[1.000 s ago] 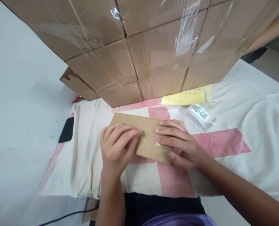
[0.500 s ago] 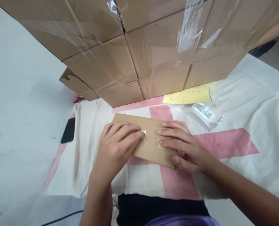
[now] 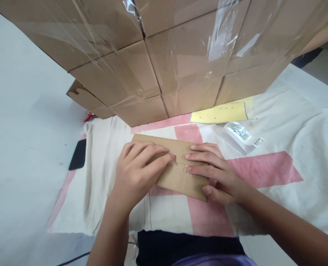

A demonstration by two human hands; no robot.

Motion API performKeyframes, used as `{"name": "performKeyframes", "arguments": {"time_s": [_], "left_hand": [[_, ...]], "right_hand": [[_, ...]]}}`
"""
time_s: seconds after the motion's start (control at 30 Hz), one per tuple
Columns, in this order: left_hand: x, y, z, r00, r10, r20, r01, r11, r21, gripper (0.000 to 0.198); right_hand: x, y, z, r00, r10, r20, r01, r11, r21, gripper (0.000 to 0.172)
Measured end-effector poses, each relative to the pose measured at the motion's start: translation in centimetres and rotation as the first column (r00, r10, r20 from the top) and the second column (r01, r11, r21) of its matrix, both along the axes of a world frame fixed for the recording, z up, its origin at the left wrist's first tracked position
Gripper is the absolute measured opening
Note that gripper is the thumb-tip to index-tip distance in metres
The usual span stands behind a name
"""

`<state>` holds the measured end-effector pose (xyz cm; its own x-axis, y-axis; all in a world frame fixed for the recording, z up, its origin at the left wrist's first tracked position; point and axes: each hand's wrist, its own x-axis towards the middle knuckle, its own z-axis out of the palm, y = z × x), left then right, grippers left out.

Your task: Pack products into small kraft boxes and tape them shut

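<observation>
Pressing flat on the seam of a folded cardboard sleeve (image 3: pixel 178 179), the left hand's fingers (image 3: pixel 155 157) lie close together, while the right hand's fingers (image 3: pixel 201 159) rest slightly spread on the same seam, with the thumb at the sleeve's near edge; neither hand is closed around anything. The left hand (image 3: pixel 134 175) covers the sleeve's left half and the right hand (image 3: pixel 217 175) its right end. The sleeve lies on a white cloth with pink bands (image 3: pixel 105 192). A likely risk is that uneven pressure lets the flaps spring apart or slides the sleeve on the loose cloth, skewing the seam. Just right of the sleeve sits one white tape dispenser (image 3: pixel 240 136), with one yellow sheet (image 3: pixel 221 112) beyond it. Left of the sleeve lies one dark flat slab (image 3: pixel 78 154). Behind the sleeve rises a film-wrapped stack of cartons (image 3: pixel 180 55), which runs past the frame, so the cartons cannot be counted. There are two hands and one sleeve.
</observation>
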<state>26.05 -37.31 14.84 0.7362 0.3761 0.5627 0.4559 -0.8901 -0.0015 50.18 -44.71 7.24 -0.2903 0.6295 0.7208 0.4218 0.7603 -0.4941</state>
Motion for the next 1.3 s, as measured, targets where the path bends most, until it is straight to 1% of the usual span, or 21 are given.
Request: {"name": "performKeyframes", "arguments": {"time_s": [0.1,0.23,0.3,0.47,0.57,0.67,1.07,1.17,1.3], "left_hand": [[-0.1,0.2,0.1,0.996,-0.075,-0.051,0.071,0.995,-0.074,0.021],[-0.3,0.4,-0.1,0.998,-0.043,-0.036,0.041,0.998,-0.053,0.022],[-0.3,0.4,-0.2,0.999,-0.038,-0.033,0.035,0.997,-0.069,0.022],[-0.4,0.3,-0.2,0.999,-0.035,-0.04,0.027,0.981,-0.192,0.02],[-0.5,0.4,-0.1,0.997,-0.065,-0.046,0.05,0.961,-0.272,0.021],[-0.6,0.4,0.0,0.994,-0.089,-0.062,0.064,0.946,-0.319,0.023],[-0.6,-0.1,0.3,0.993,-0.082,-0.087,0.044,0.928,-0.37,0.02],[-0.9,-0.4,0.2,0.992,-0.069,-0.105,0.024,0.923,-0.385,0.026],[-1.4,-0.8,-0.2,0.99,-0.073,-0.117,0.025,0.93,-0.366,0.035]], "right_hand": [[0.0,0.0,0.1,1.0,0.009,0.005,-0.009,1.0,0.003,0.036],[0.0,0.0,0.1,1.0,0.012,-0.005,-0.012,1.0,0.001,0.036],[-0.1,0.0,0.0,1.0,0.01,-0.006,-0.01,1.0,0.002,0.036],[-0.2,0.0,0.1,1.0,0.003,0.0,-0.003,1.0,0.013,0.035],[-0.2,0.0,0.2,1.0,0.003,0.003,-0.003,1.0,0.009,0.035],[-0.2,0.0,0.3,1.0,0.0,0.003,0.0,1.0,0.007,0.035],[-0.2,-0.1,0.2,1.0,-0.002,-0.005,0.002,1.0,0.0,0.035],[-0.2,-0.1,0.1,1.0,0.001,-0.007,-0.001,1.0,-0.003,0.035],[-0.1,-0.1,0.1,1.0,0.006,0.004,-0.006,1.0,-0.003,0.036]]}}
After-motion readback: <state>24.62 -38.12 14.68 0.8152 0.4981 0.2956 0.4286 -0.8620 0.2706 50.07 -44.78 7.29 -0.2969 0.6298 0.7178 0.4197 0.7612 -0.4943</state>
